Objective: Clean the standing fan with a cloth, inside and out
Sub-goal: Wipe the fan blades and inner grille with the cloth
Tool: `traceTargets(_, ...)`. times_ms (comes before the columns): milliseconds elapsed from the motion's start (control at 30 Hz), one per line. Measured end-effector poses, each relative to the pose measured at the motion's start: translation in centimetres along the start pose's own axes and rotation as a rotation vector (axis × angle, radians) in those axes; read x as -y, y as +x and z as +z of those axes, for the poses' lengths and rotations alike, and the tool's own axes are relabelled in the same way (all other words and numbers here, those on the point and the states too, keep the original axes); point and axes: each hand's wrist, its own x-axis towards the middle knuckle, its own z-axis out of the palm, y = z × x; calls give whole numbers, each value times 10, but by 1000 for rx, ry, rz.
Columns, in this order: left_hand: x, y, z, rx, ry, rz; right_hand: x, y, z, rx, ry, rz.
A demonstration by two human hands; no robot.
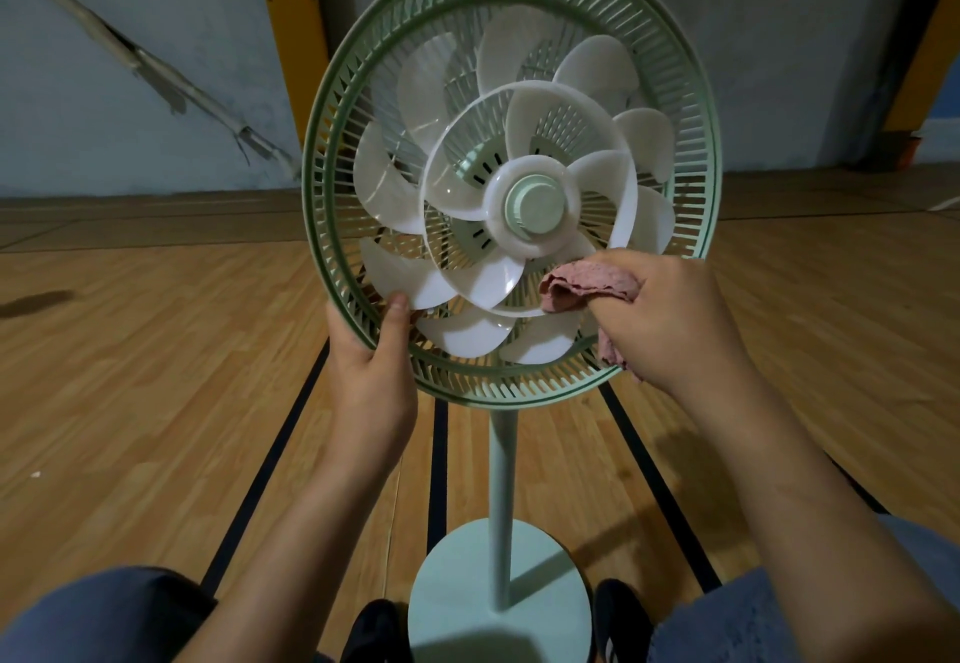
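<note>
With our left hand point(371, 350) gripping the near-left grille rim point(332, 267) and right hand point(670, 319) closed on the cloth point(582, 288), we judge blade-wiping underway; next, turn the blades point(457, 335).

We stood the fan point(511, 184) on the floor point(156, 350), its base point(498, 595) between our shoes point(374, 631) and its pole point(503, 506) rising to the guard point(322, 226). The blades point(395, 273) sat inside the guard, around the hub point(534, 205). Our left hand point(371, 356) gripped the guard's lower left rim. Our right hand point(670, 319) pressed the cloth point(576, 288) against the blades at lower right. A wall point(130, 65) stood behind.
</note>
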Motion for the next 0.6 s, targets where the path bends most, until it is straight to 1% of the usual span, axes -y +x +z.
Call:
traceTargets(133,1,2,-1,-3,-1,-16,-2,2,-4,-77,128,6)
traceTargets(300,0,0,0,-12,6,-9,1,3,-4,-254,309,-9)
traceTargets(333,0,0,0,-11,10,-10,1,3,-3,-255,344,-1)
traceTargets(400,0,0,1,-6,10,-8,0,1,4,-183,372,46)
traceTargets(433,-1,0,1,-5,5,-8,0,0,9,-146,364,59)
traceTargets(600,-2,0,0,25,36,-32,-2,-7,26,-69,304,65)
